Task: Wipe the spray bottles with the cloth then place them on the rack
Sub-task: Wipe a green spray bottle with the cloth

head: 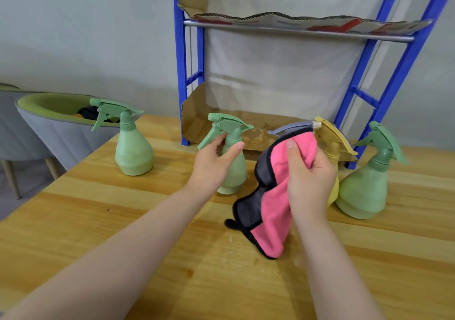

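Several spray bottles stand on the wooden table [123, 233]. My left hand [211, 164] wraps the neck of the middle green bottle [236, 172], thumb in front and fingers under its trigger. My right hand [307, 179] grips a pink and grey cloth [270, 216] held up above the table. Behind the cloth a grey spray head [290, 128] shows, its body hidden. A yellow bottle [331, 144] stands just behind my right hand. Another green bottle [134, 152] is at the left and one [364, 189] at the right. The blue rack [394, 73] rises behind them.
The rack has a lower shelf lined with cardboard [258, 127] at table level and an upper cardboard-lined shelf [307, 24] on a metal bar. A grey and green chair [49, 122] stands beyond the table's left edge. A pale wall is behind.
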